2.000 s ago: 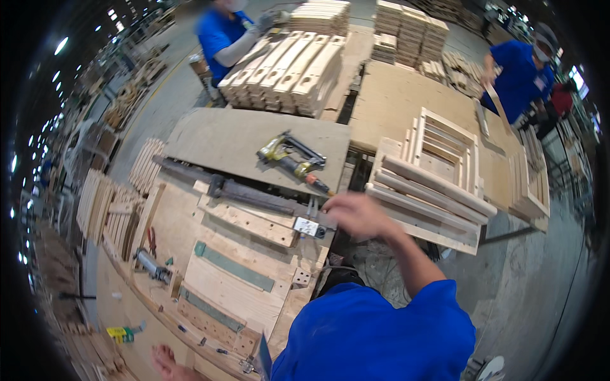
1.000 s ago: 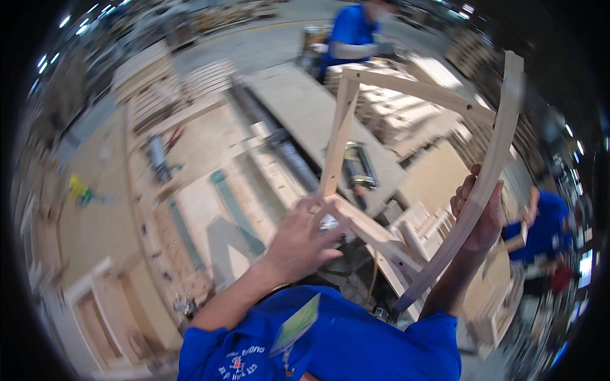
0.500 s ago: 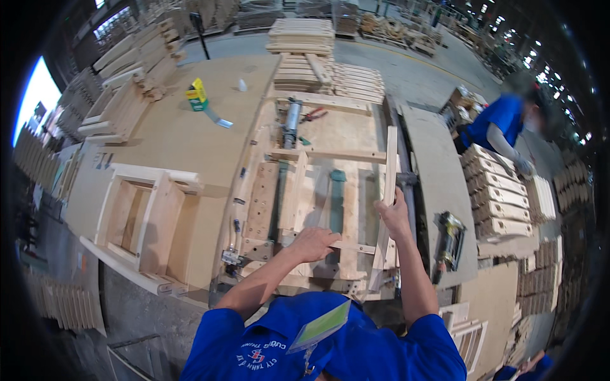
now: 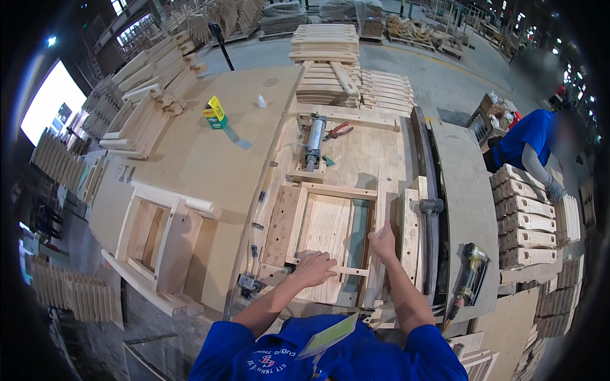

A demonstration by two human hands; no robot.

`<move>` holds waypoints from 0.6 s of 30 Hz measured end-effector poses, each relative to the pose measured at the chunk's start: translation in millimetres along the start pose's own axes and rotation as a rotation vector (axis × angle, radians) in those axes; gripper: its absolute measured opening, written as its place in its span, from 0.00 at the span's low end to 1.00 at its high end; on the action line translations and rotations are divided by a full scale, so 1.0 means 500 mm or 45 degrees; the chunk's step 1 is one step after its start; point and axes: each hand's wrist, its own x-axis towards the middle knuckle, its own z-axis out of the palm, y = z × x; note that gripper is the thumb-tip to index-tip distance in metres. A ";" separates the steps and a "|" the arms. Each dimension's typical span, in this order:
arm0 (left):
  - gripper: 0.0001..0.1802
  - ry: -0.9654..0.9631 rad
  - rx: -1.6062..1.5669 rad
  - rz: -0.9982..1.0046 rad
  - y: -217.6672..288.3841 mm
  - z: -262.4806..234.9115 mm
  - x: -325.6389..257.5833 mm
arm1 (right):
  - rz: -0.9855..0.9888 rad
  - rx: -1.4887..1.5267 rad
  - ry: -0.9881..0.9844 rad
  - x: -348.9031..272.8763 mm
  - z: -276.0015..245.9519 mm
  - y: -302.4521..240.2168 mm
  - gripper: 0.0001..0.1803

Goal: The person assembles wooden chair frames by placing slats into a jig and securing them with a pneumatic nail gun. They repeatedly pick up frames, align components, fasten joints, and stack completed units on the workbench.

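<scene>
The person's left hand [image 4: 316, 268] presses flat on the lower rail of a wooden frame [image 4: 330, 232] lying in a bench jig [image 4: 283, 222]. The right hand [image 4: 383, 240] grips the frame's right upright. A nail gun [image 4: 469, 279] lies nearby on the right.

Single head-worn fisheye view, looking steeply down, close over the bench [image 4: 210, 159]; own forearms enter from the lower edge.

The person wears a bright blue short-sleeved shirt [image 4: 330, 359] with small white lettering and a red-and-white emblem on the chest. A pale green card [image 4: 329, 335] hangs at the collar, near the middle. Both forearms are bare below the sleeves, and the 2 hands, the left hand [image 4: 316, 268] and the right hand [image 4: 384, 240], wear no gloves.
</scene>
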 end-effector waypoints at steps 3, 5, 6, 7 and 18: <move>0.18 0.158 0.052 -0.023 0.007 0.016 -0.017 | -0.063 -0.414 -0.005 -0.001 -0.004 -0.008 0.33; 0.19 0.280 0.072 -0.056 0.012 0.027 -0.026 | -0.081 -0.375 -0.019 -0.010 -0.006 -0.014 0.33; 0.19 0.308 0.066 -0.060 0.017 0.033 -0.027 | -0.093 -0.373 -0.016 -0.015 -0.011 -0.015 0.34; 0.20 0.335 0.060 -0.064 0.022 0.039 -0.029 | -0.105 -0.370 -0.014 -0.020 -0.016 -0.016 0.35; 0.13 0.410 0.059 -0.109 0.037 0.043 -0.050 | -0.669 -0.724 -0.271 -0.237 0.017 -0.118 0.34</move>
